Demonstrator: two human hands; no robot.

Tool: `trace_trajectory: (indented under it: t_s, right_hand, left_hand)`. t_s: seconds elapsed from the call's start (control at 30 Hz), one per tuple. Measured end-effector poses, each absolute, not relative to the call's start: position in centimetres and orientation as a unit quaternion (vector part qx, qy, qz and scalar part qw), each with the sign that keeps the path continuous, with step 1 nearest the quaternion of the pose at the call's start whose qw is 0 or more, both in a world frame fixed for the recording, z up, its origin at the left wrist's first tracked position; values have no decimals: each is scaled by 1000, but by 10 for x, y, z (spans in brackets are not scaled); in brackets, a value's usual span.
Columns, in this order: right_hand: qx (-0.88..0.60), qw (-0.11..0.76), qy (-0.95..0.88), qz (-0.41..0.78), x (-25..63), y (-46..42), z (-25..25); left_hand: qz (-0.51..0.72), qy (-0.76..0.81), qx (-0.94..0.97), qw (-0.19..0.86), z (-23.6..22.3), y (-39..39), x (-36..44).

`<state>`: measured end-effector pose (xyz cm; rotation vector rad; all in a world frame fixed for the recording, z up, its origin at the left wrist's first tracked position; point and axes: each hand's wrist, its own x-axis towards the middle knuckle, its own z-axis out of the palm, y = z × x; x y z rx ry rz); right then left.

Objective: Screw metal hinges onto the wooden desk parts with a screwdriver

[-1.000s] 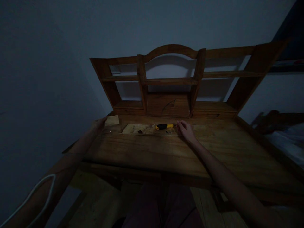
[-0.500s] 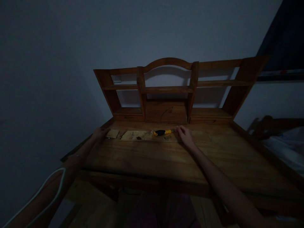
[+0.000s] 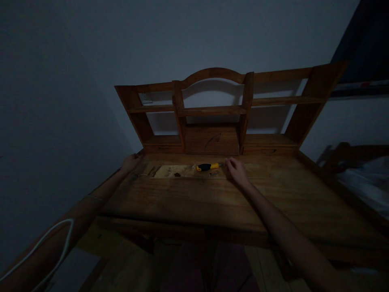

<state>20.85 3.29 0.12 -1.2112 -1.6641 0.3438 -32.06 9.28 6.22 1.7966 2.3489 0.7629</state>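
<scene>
On the desk top lies a long pale strip with a worn, peeled-looking surface and dark flakes on it. My right hand is closed in a pinch on the metal shaft of a screwdriver. Its yellow and black handle points left, over the strip. At the desk's left edge, beyond the strip's left end, is my left hand. Its fingers are dim and partly hidden, so I cannot make out what they hold, if anything. A dark loose flake rests on the strip.
A wooden shelf unit with small drawers stands along the back of the desk, against the wall. A white cord hangs by my left forearm. White fabric lies beyond the desk's right edge.
My left hand has moved up and away from the strip's left end, where a flat pale piece lay by its fingers; that piece no longer shows clearly. My right hand keeps the screwdriver almost still.
</scene>
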Motion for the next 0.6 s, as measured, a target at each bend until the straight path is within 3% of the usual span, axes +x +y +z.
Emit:
trace_trajectory:
  t_s: [0.23, 0.47, 0.6]
  right_hand:
    - [-511, 473, -709, 112, 208, 31, -2]
    - [-485, 431, -755, 97, 209, 27, 2]
    - [-434, 405, -798, 98, 208, 29, 1]
  left_hand:
    - [288, 650, 701, 48, 49, 88, -207]
    - [340, 419, 838, 84, 23, 31, -90]
    - [318, 396, 858, 85, 16, 6, -46]
